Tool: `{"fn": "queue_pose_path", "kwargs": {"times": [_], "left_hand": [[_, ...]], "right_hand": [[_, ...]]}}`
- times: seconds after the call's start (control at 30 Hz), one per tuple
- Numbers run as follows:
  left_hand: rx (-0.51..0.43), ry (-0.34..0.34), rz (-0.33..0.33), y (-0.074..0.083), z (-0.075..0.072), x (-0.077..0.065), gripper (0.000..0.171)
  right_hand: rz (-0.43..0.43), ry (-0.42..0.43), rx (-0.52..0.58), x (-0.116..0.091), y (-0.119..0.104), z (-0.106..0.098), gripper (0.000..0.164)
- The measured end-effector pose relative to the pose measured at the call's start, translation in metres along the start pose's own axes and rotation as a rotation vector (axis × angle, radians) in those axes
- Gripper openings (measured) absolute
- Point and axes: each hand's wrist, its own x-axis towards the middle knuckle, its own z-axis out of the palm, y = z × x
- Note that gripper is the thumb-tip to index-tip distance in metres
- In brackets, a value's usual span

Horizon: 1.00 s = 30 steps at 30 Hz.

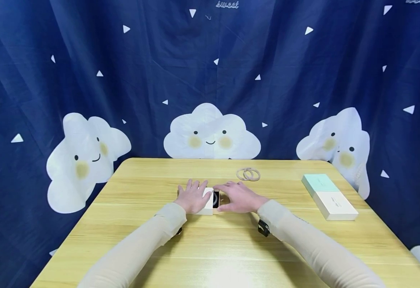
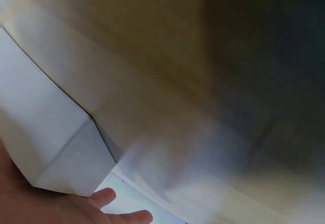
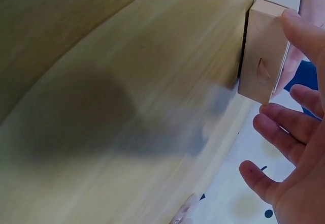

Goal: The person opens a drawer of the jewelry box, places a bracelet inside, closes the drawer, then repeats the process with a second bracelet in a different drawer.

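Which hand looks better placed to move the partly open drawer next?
Probably the right hand: its thumb and a finger span the front of the drawer, whereas the left hand lies over the white box.

My sleeved left arm point(image 1: 137, 251) and right arm point(image 1: 319, 246) converge toward the far edge of the table point(image 1: 137, 192). My left hand point(image 1: 192, 199) lies palm down, fingers spread toward that edge; my right hand point(image 1: 241, 198) points toward the left edge, thumb and forefinger pinching, other fingers parted.
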Motion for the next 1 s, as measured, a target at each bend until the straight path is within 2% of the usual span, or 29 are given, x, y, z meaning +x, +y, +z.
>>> {"fn": "queue_pose_path", "kwargs": {"times": [0.27, 0.67, 1.0], "left_hand": [[-0.004, -0.003, 0.007, 0.0013, -0.0023, -0.0019, 0.067], [0.015, 0.005, 0.002, -0.0016, 0.0039, 0.003, 0.068], [0.012, -0.01, -0.006, 0.0002, 0.0013, 0.0026, 0.067]], "right_hand": [[0.008, -0.005, -0.001, 0.0008, -0.0026, 0.0001, 0.081], [0.006, -0.009, 0.001, 0.0023, -0.0055, -0.002, 0.082], [0.013, -0.016, 0.004, 0.0053, -0.0084, 0.0004, 0.085]]}}
